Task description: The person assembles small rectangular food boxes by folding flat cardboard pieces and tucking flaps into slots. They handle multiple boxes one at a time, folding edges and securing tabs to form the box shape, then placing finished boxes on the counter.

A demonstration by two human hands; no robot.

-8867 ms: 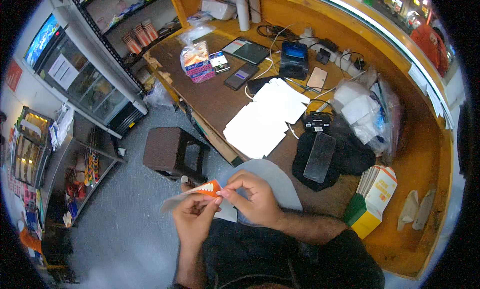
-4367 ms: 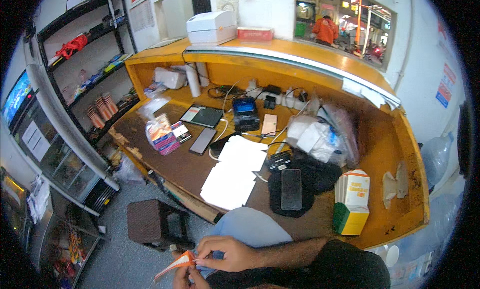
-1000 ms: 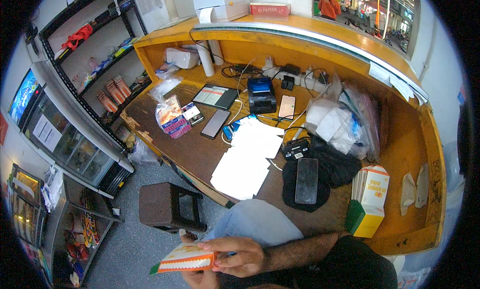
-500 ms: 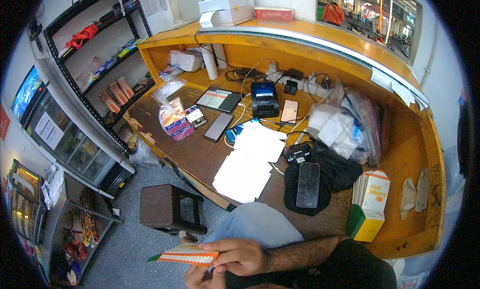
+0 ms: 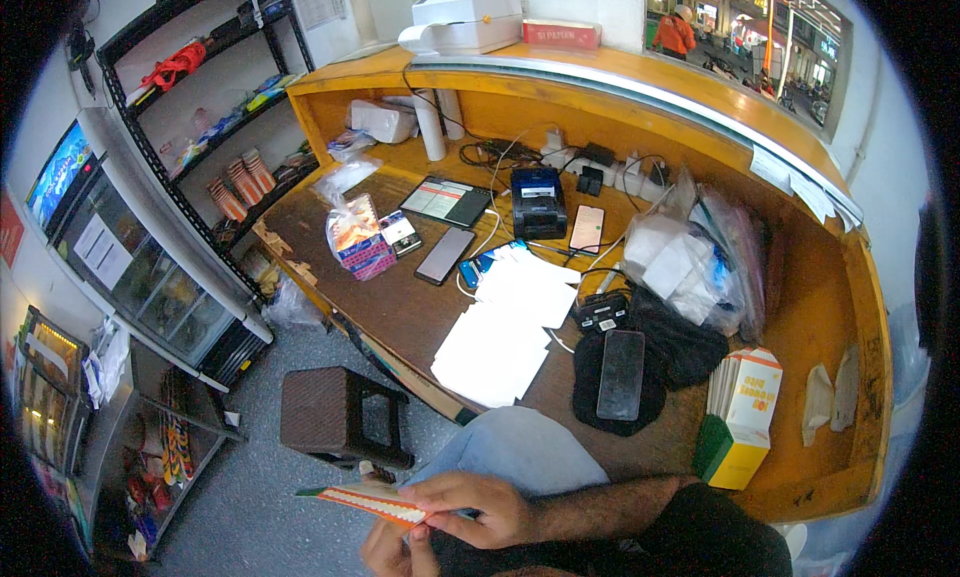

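Observation:
A flat folded paper food box [image 5: 368, 504], orange and white with a green end, is tilted in front of my lap. My right hand [image 5: 478, 507] grips its right end, with the thumb below and the fingers along the top edge. Just under that end, my left hand [image 5: 398, 551] is closed with its fingers bent against the box; the lower part of this hand is cut off by the frame. On the desk at the right stands a stack of similar folded boxes [image 5: 745, 402], orange, white, green and yellow.
The brown desk [image 5: 400, 312] holds bright white sheets [image 5: 490, 352], a phone on a black cloth [image 5: 621, 375], another phone [image 5: 445, 255], a tablet [image 5: 447, 200], a small black printer [image 5: 538, 205] and plastic bags [image 5: 680, 262]. A brown stool [image 5: 335, 407] stands left of my knee.
The box has tipped slightly, its right end lower, and both hands have shifted a little with it. The view has turned slightly, so the desk appears further right.

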